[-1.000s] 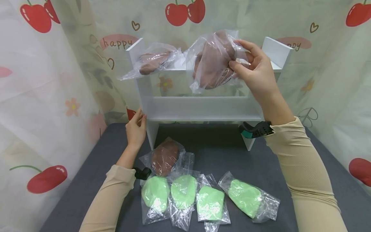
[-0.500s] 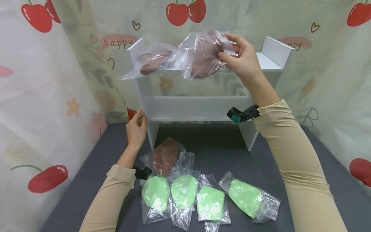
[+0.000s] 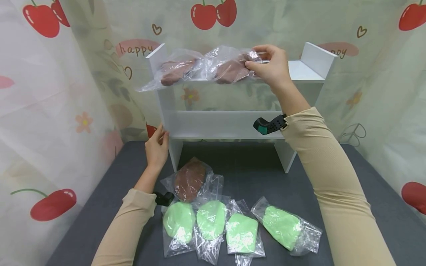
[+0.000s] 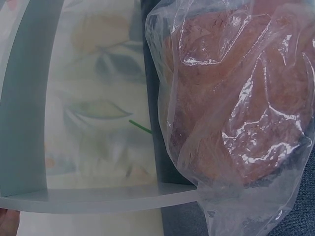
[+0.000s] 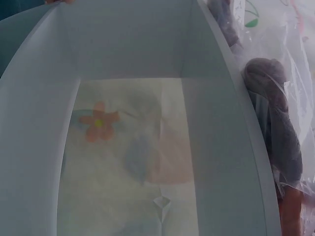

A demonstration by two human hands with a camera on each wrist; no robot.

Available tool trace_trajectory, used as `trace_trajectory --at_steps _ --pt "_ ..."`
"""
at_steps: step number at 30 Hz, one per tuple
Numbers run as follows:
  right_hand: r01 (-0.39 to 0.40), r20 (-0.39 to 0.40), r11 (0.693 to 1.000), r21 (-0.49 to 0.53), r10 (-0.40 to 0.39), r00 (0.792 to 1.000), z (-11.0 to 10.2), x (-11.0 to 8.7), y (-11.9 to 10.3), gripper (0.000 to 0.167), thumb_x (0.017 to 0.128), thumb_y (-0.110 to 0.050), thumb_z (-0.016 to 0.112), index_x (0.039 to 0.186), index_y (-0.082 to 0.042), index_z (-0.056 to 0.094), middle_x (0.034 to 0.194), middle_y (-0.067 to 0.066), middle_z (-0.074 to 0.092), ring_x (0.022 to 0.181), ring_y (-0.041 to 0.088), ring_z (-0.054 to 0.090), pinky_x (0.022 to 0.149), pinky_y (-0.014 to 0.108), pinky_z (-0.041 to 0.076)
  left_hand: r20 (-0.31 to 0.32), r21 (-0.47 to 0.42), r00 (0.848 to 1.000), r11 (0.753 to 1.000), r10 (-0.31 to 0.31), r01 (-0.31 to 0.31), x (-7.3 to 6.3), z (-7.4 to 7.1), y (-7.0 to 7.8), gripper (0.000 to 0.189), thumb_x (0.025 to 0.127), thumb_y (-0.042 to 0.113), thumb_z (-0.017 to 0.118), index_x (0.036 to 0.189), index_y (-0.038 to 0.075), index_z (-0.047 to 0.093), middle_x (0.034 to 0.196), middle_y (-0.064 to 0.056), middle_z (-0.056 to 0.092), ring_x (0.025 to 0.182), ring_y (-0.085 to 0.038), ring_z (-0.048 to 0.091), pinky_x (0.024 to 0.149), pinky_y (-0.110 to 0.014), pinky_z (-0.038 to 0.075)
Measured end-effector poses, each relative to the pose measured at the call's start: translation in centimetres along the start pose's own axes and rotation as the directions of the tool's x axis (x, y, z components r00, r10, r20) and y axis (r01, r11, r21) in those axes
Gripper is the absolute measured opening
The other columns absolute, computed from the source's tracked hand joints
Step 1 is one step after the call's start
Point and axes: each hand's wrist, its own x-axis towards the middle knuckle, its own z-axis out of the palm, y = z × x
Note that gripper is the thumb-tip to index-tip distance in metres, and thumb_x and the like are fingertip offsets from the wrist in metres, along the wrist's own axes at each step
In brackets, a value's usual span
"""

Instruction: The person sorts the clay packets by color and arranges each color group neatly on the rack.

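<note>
My right hand pinches the right end of a clear plastic bag with a brown lump of what looks like clay, right at the top board of a white shelf. In the right wrist view the bagged brown lump lies along the board's edge. To its left another bagged brown piece rests on the same board, its bag hanging over the front edge. My left hand holds the shelf's left side panel with fingers and thumb. Below it, a bagged brown oval lies on the table.
Several bagged light green slabs line the front of the dark table. The shelf's raised right end panel stands beyond my right hand. A patterned curtain encloses the table at the back and sides.
My right hand has moved left and forward, bringing the bagged brown lump from in front of the shelf down onto its top board. My left hand has stayed on the side panel.
</note>
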Motion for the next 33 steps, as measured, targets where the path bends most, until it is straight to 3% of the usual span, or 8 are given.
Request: trace_trajectory --at_steps 11,23,28,33 --pt "0.04 -0.016 0.986 -0.16 -0.043 0.999 1.1 1.1 0.1 0.044 0.081 -0.016 0.07 0.124 -0.009 0.062 0.104 0.0 0.061 0.093 0.006 0.051 0.076 0.014 0.046 -0.018 0.014 1.0 1.0 -0.001 0.001 0.0 0.4 0.0 0.042 0.095 0.014 0.053 0.137 0.011 0.049 0.119 -0.023 0.062 0.106 -0.035 0.064 0.086 -0.045 0.054" --pt "-0.036 0.041 0.982 -0.186 0.044 0.998 -0.1 0.6 0.3 0.048 0.087 -0.028 0.062 0.133 -0.018 0.053 0.132 0.008 0.055 0.114 0.014 0.053 0.088 0.023 0.049 -0.019 0.022 1.0 0.999 -0.022 0.023 0.0 0.7 0.2 0.042 0.095 0.015 0.053 0.137 0.012 0.048 0.121 -0.023 0.062 0.105 -0.035 0.064 0.085 -0.046 0.054" --pt "-0.004 0.01 0.991 -0.137 0.005 1.0 -1.0 -0.1 0.6 0.044 0.088 -0.027 0.062 0.13 -0.018 0.055 0.127 0.008 0.058 0.113 0.017 0.053 0.087 0.023 0.048 -0.022 0.023 1.0 1.0 -0.02 0.021 0.0 0.6 0.1 0.042 0.095 0.014 0.053 0.137 0.014 0.048 0.121 -0.022 0.062 0.106 -0.034 0.064 0.085 -0.046 0.054" --pt "0.073 -0.035 0.997 -0.029 -0.074 0.997 -2.2 -1.8 1.1 0.035 0.086 -0.022 0.064 0.121 -0.017 0.062 0.106 -0.005 0.058 0.096 0.01 0.053 0.076 0.019 0.045 -0.023 0.017 1.0 1.0 -0.015 0.015 0.0 0.6 0.1 0.042 0.095 0.013 0.053 0.137 0.013 0.048 0.122 -0.021 0.061 0.107 -0.034 0.063 0.086 -0.045 0.054"
